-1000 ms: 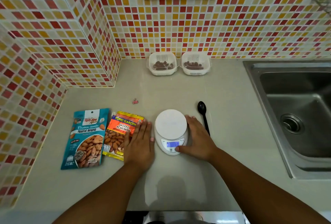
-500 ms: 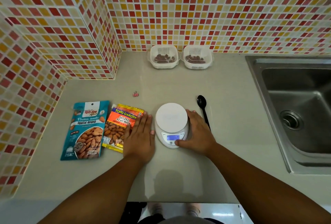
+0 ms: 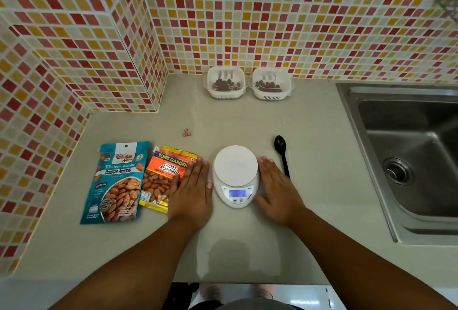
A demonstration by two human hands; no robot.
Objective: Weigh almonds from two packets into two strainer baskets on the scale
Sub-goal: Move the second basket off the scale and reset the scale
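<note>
1. Head view. White digital scale (image 3: 235, 176) sits on the beige counter (image 3: 247, 121), platform bare, blue display lit; digits too small to read.
2. Left hand (image 3: 192, 192) lies flat, palm down, fingers straight and together, just left of the scale. It holds nothing. Its outer edge overlaps the right side of the orange-yellow salted almonds packet (image 3: 166, 177).
3. Right hand (image 3: 277, 192) lies flat, palm down, fingers straight, just right of the scale, thumb near the scale's front edge. It holds nothing.
4. Teal roasted almonds packet (image 3: 118, 182) lies flat to the left of the salted packet, edges touching or slightly overlapped; cannot tell which.
5. Two white strainer baskets stand side by side at the tiled back wall, well apart from the scale: left basket (image 3: 226, 83), right basket (image 3: 271, 83). Each contains a small amount of dark almonds.
6. Black spoon (image 3: 282, 153) lies on the counter just right of the right hand, bowl toward the wall.
7. Small pink binder clip (image 3: 187, 132) lies between packets and baskets.
8. Steel sink (image 3: 406, 161) at the far right.
</note>
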